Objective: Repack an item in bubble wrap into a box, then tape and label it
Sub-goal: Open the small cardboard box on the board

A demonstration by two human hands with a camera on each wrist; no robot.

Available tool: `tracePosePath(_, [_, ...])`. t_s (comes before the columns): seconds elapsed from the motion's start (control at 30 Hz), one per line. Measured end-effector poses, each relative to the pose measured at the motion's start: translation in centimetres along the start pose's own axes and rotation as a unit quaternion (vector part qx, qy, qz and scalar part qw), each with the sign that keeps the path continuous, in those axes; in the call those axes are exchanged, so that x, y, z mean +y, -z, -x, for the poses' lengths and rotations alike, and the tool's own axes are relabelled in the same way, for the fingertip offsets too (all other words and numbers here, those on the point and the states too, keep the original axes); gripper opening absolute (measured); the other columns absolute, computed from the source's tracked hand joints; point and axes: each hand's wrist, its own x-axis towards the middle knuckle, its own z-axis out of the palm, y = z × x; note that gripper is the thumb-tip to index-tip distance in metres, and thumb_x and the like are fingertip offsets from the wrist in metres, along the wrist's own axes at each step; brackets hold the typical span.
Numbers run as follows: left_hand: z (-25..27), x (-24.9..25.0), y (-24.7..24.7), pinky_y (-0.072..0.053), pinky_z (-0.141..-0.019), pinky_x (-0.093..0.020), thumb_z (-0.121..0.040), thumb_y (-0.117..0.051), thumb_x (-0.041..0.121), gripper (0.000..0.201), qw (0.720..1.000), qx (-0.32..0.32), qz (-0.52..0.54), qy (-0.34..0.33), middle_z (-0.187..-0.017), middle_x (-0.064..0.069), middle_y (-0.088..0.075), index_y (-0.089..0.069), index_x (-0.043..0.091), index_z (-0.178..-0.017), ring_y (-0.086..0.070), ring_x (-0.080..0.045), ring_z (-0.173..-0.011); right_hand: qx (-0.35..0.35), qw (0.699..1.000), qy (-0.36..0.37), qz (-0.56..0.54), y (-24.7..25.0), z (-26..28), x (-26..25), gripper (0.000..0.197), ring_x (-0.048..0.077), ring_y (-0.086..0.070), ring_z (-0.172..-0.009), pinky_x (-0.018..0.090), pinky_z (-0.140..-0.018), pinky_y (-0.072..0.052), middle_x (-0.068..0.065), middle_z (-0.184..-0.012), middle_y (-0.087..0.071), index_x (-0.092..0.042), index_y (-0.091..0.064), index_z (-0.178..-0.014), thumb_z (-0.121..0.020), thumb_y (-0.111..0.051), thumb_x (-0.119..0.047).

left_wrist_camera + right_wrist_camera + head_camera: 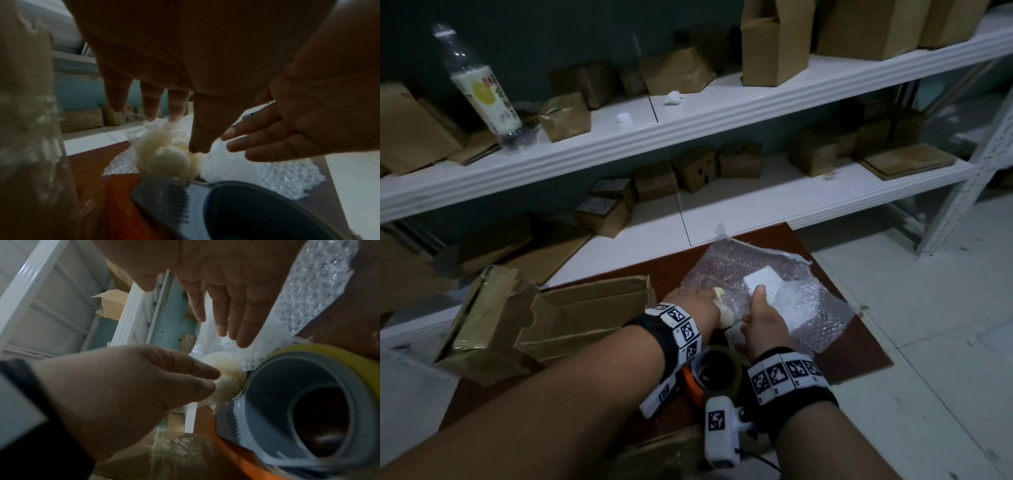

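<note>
A sheet of bubble wrap (750, 270) lies spread on a brown board (859, 356), with a white label (762, 279) on it. At the sheet's near left edge sits a small cream item in clear plastic (724, 317) (168, 159) (224, 381). My left hand (688, 303) (123, 386) pinches it between thumb and fingertips. My right hand (765, 318) (232, 305) rests flat on the bubble wrap (308, 288) beside the item, fingers straight. An open cardboard box (585, 315) stands to the left of both hands.
A tape dispenser (719, 373) (298, 402) with an orange handle lies just near of my wrists. White shelves (688, 126) behind hold several brown boxes and a plastic bottle (482, 85). Flattened cardboard (493, 246) lies at the left. Tiled floor (928, 308) is at the right.
</note>
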Motion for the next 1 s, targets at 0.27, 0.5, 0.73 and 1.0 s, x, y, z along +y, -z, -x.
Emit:
tracePosePath(0.27, [1.9, -2.1, 1.3, -0.045, -0.102, -0.033, -0.082, -0.071, 0.023, 0.032, 0.954, 0.206, 0.201, 0.088, -0.126, 0.002, -0.059, -0.067, 0.025, -0.113, -0.057, -0.021, -0.115, 0.036, 0.994, 0.011, -0.098, -0.5, 1.0, -0.7, 0.056, 0.019, -0.066, -0.088, 0.043, -0.087, -0.053, -0.001, -0.088, -0.07, -0.025, -0.064, -0.077, -0.091, -0.033, -0.069])
tracePosePath(0.5, [7.7, -4.9, 3.5, -0.045, -0.095, -0.021, -0.075, -0.083, 0.028, 0.019, 0.819, 0.425, 0.37, 0.109, -0.109, 0.013, -0.068, -0.075, 0.026, -0.092, -0.061, -0.004, -0.102, -0.047, 0.985, 0.011, -0.166, -2.7, 2.3, -0.6, 0.055, 0.022, -0.063, -0.107, 0.042, -0.079, -0.055, 0.004, -0.119, -0.063, -0.022, -0.063, -0.115, -0.1, -0.028, -0.061])
tracePosePath(0.73, [14.4, -10.5, 2.8, -0.046, -0.084, -0.018, -0.078, -0.082, 0.022, 0.015, 0.768, 0.505, 0.365, 0.151, -0.095, 0.02, -0.066, -0.07, 0.03, -0.08, -0.062, 0.002, -0.092, -0.122, 0.987, 0.069, -0.074, -6.1, 5.4, -0.1, 0.03, 0.014, -0.065, -0.102, 0.045, -0.091, -0.056, 0.002, -0.116, -0.069, -0.028, -0.067, -0.11, -0.1, -0.047, -0.048])
tracePosePath(1.0, [18.5, -14.4, -1.5, -0.047, -0.082, -0.017, -0.076, -0.083, 0.017, 0.028, 0.837, 0.429, 0.306, 0.149, -0.093, 0.019, -0.064, -0.064, 0.037, -0.071, -0.06, 0.002, -0.09, -0.195, 0.966, 0.17, 0.026, -8.1, 6.4, 0.8, 0.033, -0.001, -0.066, -0.096, 0.016, -0.077, -0.055, -0.007, -0.113, -0.069, -0.026, -0.06, -0.129, -0.096, -0.062, -0.027])
